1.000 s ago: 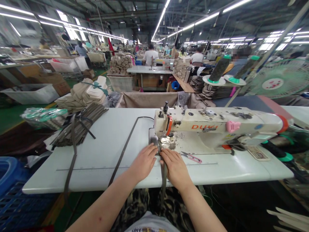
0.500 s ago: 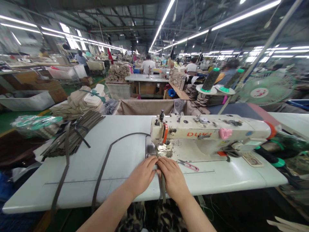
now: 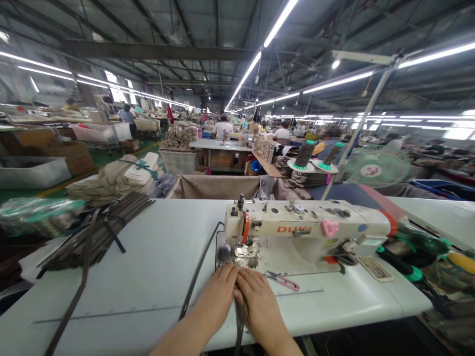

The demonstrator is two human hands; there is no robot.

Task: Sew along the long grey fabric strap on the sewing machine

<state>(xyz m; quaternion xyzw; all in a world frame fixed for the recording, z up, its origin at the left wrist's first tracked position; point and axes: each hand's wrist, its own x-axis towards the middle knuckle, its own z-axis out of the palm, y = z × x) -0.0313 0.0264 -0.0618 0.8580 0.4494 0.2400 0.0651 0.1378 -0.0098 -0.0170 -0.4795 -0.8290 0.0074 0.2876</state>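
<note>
Both my hands rest on the white table (image 3: 148, 277) just in front of the needle of a cream sewing machine (image 3: 304, 227). My left hand (image 3: 217, 296) and my right hand (image 3: 258, 301) lie side by side, fingers pressed down on a narrow dark strap (image 3: 240, 316) that runs between them and hangs over the table's front edge. A loop of the same dark strap (image 3: 196, 277) curves away left of the machine. Small pink-handled snips (image 3: 282, 281) lie right of my right hand.
A bundle of dark straps (image 3: 96, 232) lies at the table's left, with stacks of beige cut pieces (image 3: 115, 178) behind. Thread cones (image 3: 304, 155) and a green fan (image 3: 376, 168) stand behind the machine. Other people work at tables far back.
The view has tilted upward, so hands and machine sit lower in frame. My hands have closed together on the strap. The strap loop on the left has shifted.
</note>
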